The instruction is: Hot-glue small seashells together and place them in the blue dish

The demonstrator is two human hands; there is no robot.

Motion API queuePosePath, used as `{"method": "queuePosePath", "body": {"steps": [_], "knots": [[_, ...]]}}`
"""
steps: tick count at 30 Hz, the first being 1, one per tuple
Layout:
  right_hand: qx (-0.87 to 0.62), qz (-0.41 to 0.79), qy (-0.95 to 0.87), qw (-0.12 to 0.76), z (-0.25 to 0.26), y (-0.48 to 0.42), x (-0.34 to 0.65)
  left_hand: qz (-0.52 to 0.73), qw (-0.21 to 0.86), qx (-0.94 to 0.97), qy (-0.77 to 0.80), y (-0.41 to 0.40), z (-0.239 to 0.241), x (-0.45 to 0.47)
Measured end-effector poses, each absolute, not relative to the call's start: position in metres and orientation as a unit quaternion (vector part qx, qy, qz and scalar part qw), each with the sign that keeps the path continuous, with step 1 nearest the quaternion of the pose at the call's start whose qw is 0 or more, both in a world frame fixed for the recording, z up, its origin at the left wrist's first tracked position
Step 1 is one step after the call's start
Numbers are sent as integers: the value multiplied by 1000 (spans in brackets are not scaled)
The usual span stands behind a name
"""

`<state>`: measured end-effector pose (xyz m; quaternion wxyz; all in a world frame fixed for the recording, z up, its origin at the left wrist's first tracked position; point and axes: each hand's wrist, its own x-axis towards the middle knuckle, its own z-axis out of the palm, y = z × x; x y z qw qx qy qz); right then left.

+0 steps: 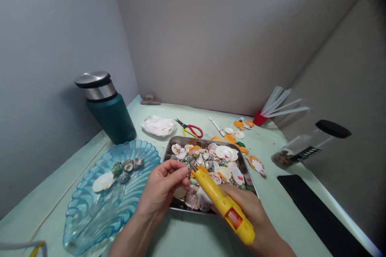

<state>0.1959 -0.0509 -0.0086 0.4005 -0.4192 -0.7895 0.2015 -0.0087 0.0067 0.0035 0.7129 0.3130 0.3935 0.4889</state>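
Observation:
My right hand (245, 204) is wrapped round a yellow hot glue gun (218, 196), whose metal nozzle points up and to the left. My left hand (169, 180) is closed in a pinch right at the nozzle tip. Whatever small piece sits between its thumb and finger is too tiny to name. Below both hands lies a metal tray (256, 186) heaped with seashells (224, 152), spotted, white and orange. To the left, a blue scalloped glass dish (84, 217) holds a white shell (103, 182) and several small snail shells (128, 165).
A teal bottle (111, 116) stands at the back left. Behind the tray lie a crumpled white packet (158, 125), red-and-yellow pliers (191, 129), a pen (216, 126) and orange shell pieces (230, 138). Rightward are a red cup (259, 119) of glue sticks, a jar (285, 156) and a black phone (316, 213).

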Motion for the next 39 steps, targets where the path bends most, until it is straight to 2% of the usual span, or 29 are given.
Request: {"method": "queuePosePath", "body": {"steps": [7,19,39], "knots": [[-413,149,-795,419,-7,-49,194,486,724,298,388,8,4,-10],[-391,76,-826,399,-16,-48,194,481,735,298,374,8,2,-11],[-401,18,-835,376,-21,-47,198,484,734,297,372,9,-1,-12]]}}
